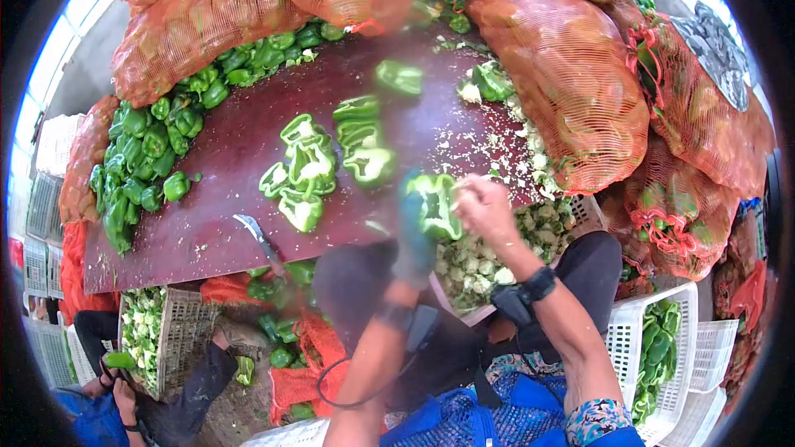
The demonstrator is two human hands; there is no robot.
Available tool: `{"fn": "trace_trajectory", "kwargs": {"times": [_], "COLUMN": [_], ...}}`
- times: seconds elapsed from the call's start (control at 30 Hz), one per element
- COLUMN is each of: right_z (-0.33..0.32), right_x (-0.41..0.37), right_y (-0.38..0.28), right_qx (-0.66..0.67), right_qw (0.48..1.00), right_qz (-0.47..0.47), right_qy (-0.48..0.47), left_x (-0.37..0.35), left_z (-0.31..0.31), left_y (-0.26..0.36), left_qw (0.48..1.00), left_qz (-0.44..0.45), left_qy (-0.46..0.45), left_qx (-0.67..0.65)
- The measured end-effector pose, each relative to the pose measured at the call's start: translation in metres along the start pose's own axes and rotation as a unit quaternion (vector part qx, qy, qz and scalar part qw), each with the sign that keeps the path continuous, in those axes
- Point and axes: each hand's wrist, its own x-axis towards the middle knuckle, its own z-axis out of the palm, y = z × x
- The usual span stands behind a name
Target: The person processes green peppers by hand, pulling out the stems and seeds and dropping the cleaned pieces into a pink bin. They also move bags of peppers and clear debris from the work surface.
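Note:
My left hand (414, 223), in a dark teal glove, is closed on a cut-open green bell pepper (441, 205) whose pale inner side faces up. Close by its right edge, my right hand (489, 209) is bare, with fingertips pinched together; what they hold, if anything, is hidden. Below both hands sits a crate of pale pepper cores (476, 269). On the dark red table ahead lie cut pepper pieces (305, 170), and more halves (362, 139) beside them. A curved knife (258, 236) rests at the near table edge, left of my gloved hand.
Whole green peppers (141, 153) are heaped along the table's left side. Full orange mesh sacks (563, 74) line the back and right. A white crate of cut peppers (617, 348) stands at my right. At lower left, a co-worker's hand (124, 401) is near a pepper and another core crate (186, 331).

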Motion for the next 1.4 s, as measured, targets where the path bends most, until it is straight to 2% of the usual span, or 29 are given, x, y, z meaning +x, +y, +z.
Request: {"fn": "trace_trajectory", "kwargs": {"times": [0.03,0.07,0.1,0.13,0.17,0.23,0.33,0.4,0.47,0.5,0.57,0.6,0.7,0.77,0.83,0.87,0.93,0.97,1.0,1.03,1.07,1.1,1.13,1.2,1.23,1.27,1.3,1.33,1.4], "right_z": [-0.016,-0.029,-0.047,-0.06,-0.064,-0.068,-0.036,-0.015,0.0,0.004,0.005,0.006,0.012,0.007,-0.001,-0.01,-0.024,-0.037,-0.051,-0.064,-0.075,-0.078,-0.076,-0.063,-0.051,-0.037,-0.018,-0.006,0.005], "right_x": [-0.006,-0.005,-0.006,-0.008,-0.01,-0.013,-0.019,-0.018,-0.009,-0.005,0.002,0.005,0.009,0.016,0.023,0.026,0.032,0.022,0.024,0.024,0.02,0.019,0.015,0.007,-0.003,-0.01,-0.01,-0.014,-0.026], "right_y": [-0.018,-0.007,0.001,0.004,0.01,0.023,0.007,-0.004,0.002,0.003,0.018,0.025,0.032,0.023,0.029,0.044,0.068,0.038,0.035,0.022,0.015,0.031,0.033,0.053,0.041,0.046,0.057,0.055,0.035], "right_qx": [0.056,0.041,-0.159,-0.352,-0.361,-0.378,-0.28,-0.352,-0.444,-0.437,-0.444,-0.447,-0.419,-0.412,-0.368,-0.282,-0.104,-0.039,-0.029,-0.119,-0.207,-0.357,-0.372,-0.223,-0.084,0.095,0.175,0.213,0.246], "right_qw": [0.997,0.998,0.986,0.924,0.915,0.893,0.945,0.926,0.888,0.893,0.882,0.875,0.886,0.889,0.907,0.941,0.983,0.993,0.996,0.99,0.976,0.934,0.928,0.972,0.985,0.975,0.971,0.967,0.964], "right_qz": [0.044,0.043,-0.054,-0.147,-0.178,-0.24,-0.166,-0.135,-0.122,-0.103,-0.151,-0.175,-0.186,-0.163,-0.146,-0.129,-0.092,-0.035,0.003,0.016,0.032,-0.031,-0.015,0.004,0.106,0.145,0.101,0.087,0.085], "right_qy": [0.001,0.008,0.021,0.034,0.039,0.051,0.041,0.009,-0.012,-0.03,-0.048,-0.055,-0.065,-0.115,-0.146,-0.138,-0.119,-0.109,-0.09,-0.076,-0.06,-0.01,-0.023,-0.073,-0.107,-0.138,-0.131,-0.107,-0.048], "left_x": [-0.001,-0.001,-0.001,0.0,0.0,0.005,0.006,0.006,0.007,0.008,0.003,-0.003,-0.007,-0.004,-0.001,0.0,0.002,0.002,0.001,-0.001,-0.004,-0.003,-0.002,0.0,0.0,0.0,-0.001,-0.004,-0.008], "left_z": [0.001,0.003,0.004,0.005,0.005,0.007,0.007,0.009,0.001,-0.008,-0.004,0.004,0.001,-0.002,-0.002,-0.005,-0.015,-0.015,-0.014,-0.013,-0.013,-0.012,-0.013,-0.014,-0.016,-0.017,-0.016,-0.013,-0.006], "left_y": [0.004,0.007,0.011,0.01,0.009,0.001,-0.01,-0.022,-0.04,-0.052,-0.042,-0.039,-0.036,-0.033,-0.03,-0.03,-0.029,-0.023,-0.017,-0.013,-0.014,-0.014,-0.017,-0.021,-0.024,-0.029,-0.042,-0.06,-0.067], "left_qw": [1.0,1.0,0.999,1.0,0.998,0.955,0.992,0.995,0.94,0.879,0.835,0.867,0.894,0.95,0.996,0.992,0.948,0.989,0.999,0.976,0.966,0.954,0.937,0.895,0.876,0.856,0.946,0.993,0.995], "left_qz": [0.007,0.014,0.021,0.002,-0.017,-0.102,-0.069,0.049,0.153,0.194,0.214,0.199,0.165,0.098,-0.025,-0.068,-0.151,-0.062,0.029,0.118,0.149,0.182,0.211,0.271,0.289,0.308,0.187,0.055,-0.092], "left_qy": [-0.001,-0.001,-0.002,0.0,0.004,0.017,0.002,-0.012,-0.035,-0.05,-0.043,-0.021,-0.011,0.017,0.077,0.07,0.051,0.039,0.026,0.012,0.01,0.007,-0.001,-0.009,-0.019,-0.03,-0.012,0.006,0.028], "left_qx": [0.008,0.017,0.033,-0.015,-0.062,-0.278,-0.103,0.081,0.304,0.432,0.505,0.456,0.416,0.296,0.028,-0.075,-0.276,-0.126,0.029,0.182,0.211,0.239,0.279,0.354,0.385,0.414,0.264,0.101,-0.006]}}
